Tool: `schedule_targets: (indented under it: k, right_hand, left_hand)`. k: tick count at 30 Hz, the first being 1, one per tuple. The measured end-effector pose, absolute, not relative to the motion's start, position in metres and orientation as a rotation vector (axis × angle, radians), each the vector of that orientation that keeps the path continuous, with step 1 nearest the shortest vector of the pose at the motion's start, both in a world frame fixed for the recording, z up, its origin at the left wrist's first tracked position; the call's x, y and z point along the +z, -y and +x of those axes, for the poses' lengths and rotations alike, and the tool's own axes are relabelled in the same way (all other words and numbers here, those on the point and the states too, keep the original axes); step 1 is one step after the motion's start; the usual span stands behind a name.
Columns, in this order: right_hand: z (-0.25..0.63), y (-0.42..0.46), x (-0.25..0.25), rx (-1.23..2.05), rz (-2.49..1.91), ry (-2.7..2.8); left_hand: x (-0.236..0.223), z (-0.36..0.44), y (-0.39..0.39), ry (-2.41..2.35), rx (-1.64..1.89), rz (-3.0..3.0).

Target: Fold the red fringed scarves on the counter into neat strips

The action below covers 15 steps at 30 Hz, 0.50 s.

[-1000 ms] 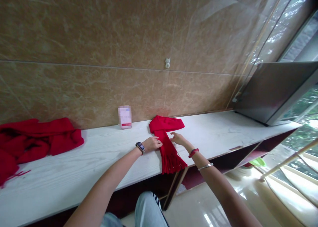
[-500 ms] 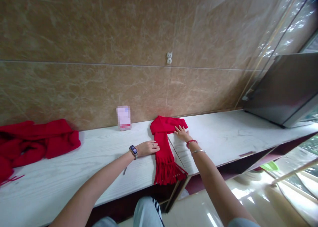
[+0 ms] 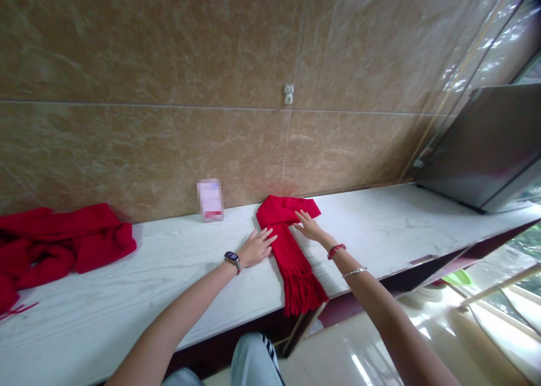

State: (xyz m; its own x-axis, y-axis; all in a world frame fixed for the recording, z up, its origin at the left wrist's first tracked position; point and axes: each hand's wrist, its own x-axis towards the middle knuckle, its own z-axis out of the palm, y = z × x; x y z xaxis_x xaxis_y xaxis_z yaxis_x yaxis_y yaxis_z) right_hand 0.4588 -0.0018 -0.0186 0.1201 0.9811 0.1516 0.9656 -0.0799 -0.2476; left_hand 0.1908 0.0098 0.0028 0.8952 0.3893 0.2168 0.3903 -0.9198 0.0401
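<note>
A red scarf [image 3: 291, 251] with a fringed end lies folded on the white countertop, one part running right along the wall and the fringed part slanting down over the front edge. My left hand [image 3: 256, 247] rests with fingers spread on the scarf's left side, just below the fold. My right hand [image 3: 310, 227] has its fingers stretched out at the lower edge of the upper part; whether the fingertips press on the cloth I cannot tell. Neither hand grips the cloth.
More red knitted cloth [image 3: 97, 239] lies bunched at the left of the countertop [image 3: 177, 262]. A small blurred pink-white packet [image 3: 210, 200] leans against the tiled wall. A grey appliance [image 3: 486, 149] stands at the right end. Below it on the floor side is a green basin [image 3: 459, 278].
My left hand has moved up and slightly right, its fingers now more spread. The scarf's fringed end has swung to the right. My right hand has shifted slightly.
</note>
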Motion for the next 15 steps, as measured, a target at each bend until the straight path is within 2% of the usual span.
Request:
schedule_targets:
  k: [3, 10, 15]
  right_hand:
    - [0.434, 0.016, -0.019, 0.119, -1.985, 2.099]
    - [0.411, 0.036, -0.017, 0.19, -2.057, 2.228]
    - [0.4, 0.041, 0.003, 0.142, -2.045, 2.11]
  left_hand:
    - [-0.003, 0.19, -0.019, 0.779, -0.27, -3.095]
    - [-0.007, 0.187, -0.019, 0.856, -0.509, -3.059]
    - [-0.012, 0.172, -0.025, 1.314, -0.544, -2.801]
